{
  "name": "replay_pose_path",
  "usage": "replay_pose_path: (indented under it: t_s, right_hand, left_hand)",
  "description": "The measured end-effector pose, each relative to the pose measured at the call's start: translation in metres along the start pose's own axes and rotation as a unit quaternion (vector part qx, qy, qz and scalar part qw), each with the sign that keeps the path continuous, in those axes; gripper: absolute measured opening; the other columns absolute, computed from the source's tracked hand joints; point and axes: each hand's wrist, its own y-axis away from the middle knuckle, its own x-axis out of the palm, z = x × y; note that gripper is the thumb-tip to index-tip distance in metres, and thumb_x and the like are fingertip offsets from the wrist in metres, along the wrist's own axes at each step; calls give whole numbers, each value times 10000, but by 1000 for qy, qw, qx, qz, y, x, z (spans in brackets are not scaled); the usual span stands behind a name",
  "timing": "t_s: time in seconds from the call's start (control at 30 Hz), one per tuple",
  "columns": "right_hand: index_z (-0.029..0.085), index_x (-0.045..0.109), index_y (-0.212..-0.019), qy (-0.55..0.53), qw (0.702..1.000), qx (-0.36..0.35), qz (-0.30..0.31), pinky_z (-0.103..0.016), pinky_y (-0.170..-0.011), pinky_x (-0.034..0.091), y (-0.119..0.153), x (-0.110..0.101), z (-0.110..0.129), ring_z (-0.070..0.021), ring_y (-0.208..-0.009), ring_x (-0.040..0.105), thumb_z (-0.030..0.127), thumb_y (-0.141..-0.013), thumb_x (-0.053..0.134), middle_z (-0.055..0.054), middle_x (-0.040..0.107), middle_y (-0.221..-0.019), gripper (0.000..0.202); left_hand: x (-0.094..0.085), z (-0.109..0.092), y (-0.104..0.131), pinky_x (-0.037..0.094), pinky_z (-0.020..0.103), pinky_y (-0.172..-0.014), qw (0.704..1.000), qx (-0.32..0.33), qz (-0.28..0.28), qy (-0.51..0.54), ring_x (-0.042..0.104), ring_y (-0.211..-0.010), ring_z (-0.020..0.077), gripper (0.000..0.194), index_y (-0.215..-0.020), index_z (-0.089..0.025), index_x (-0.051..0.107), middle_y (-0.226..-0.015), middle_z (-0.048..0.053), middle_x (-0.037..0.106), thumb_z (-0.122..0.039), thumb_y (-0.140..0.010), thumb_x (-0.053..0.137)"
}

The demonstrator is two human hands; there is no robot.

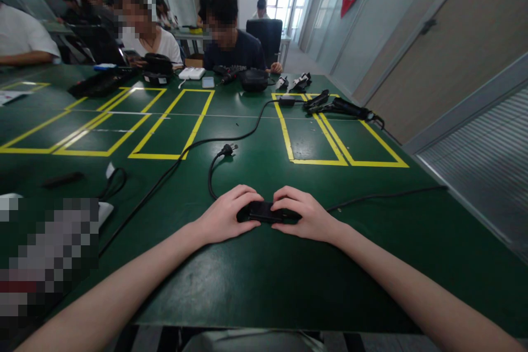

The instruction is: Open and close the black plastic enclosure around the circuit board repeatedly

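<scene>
A black power adapter lies low over the green table between my two hands. My left hand closes round its left end, thumb in front and fingers behind. Round the right end, where a cable joins, my right hand is closed in the same way. From the left side a short black cord curves up to a power plug with bare metal prongs, lying on the table. On the right a thin black cable runs out toward the table's right edge.
Yellow tape marks rectangles on the green table. A long black cable crosses the left half to a small black box. Black tool-like items lie at the far right. People sit across the table; a blurred-out object is at near left.
</scene>
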Motion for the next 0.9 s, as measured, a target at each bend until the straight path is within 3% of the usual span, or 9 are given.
replay_pose_path:
  t_s: [0.4, 0.53, 0.73, 0.9]
  right_hand:
    - [200, 627, -975, -16, 999, 34, 13, -307, -767, 555, -2, -2, 2, -201, -934, 674, 193, -870, 776, -97, 664, -1080, 183]
    - [199, 631, -1088, 23, 999, 38, 29, -353, -801, 572, -3, -1, 2, -238, -974, 686, 231, -859, 786, -116, 696, -1106, 278]
    - [154, 623, -1209, 85, 995, 20, 42, -402, -818, 577, -4, 5, -1, -266, -952, 698, 302, -972, 676, -143, 742, -1083, 284]
    - [150, 639, -1207, 125, 989, 39, 74, -390, -814, 561, -6, 4, 2, -257, -929, 698, 335, -1048, 557, -137, 748, -1055, 258]
  left_hand:
    - [0, 1, -3, 526, 386, -883, 998, -4, 12, -68, 699, -997, 249, 236, -1044, -204, 633, -1082, 68, 752, -270, -877, 786]
    - [-1, -1, -4, 525, 390, -835, 994, -7, 10, -111, 685, -952, 260, 235, -1038, -196, 617, -1036, 74, 740, -328, -907, 760]
    - [1, -2, -6, 533, 375, -836, 986, -14, 31, -162, 670, -958, 261, 308, -1141, -190, 610, -1064, 79, 723, -339, -905, 740]
    - [1, 2, -5, 504, 367, -853, 981, -1, 37, -190, 679, -921, 239, 204, -1168, -189, 636, -1024, 72, 742, -327, -1022, 596]
